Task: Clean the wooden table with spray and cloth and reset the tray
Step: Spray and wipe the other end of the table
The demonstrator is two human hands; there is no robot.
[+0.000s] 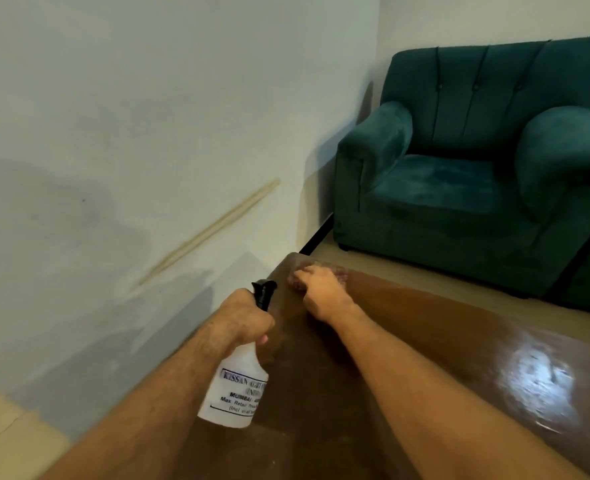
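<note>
A big green armchair [473,161] sits in the corner on a tan floor [373,263]. The pale wall [131,116] has a long tan streak [210,232] (it slants upward).

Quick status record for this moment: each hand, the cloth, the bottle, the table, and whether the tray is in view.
left hand: grips the neck of the spray bottle
right hand: presses the cloth
cloth: pinkish, at the table's far corner
spray bottle: white, black nozzle, tilted, held off the table
wooden table: glossy, glare patch at right
tray: not in view
green armchair: beyond the table
</note>
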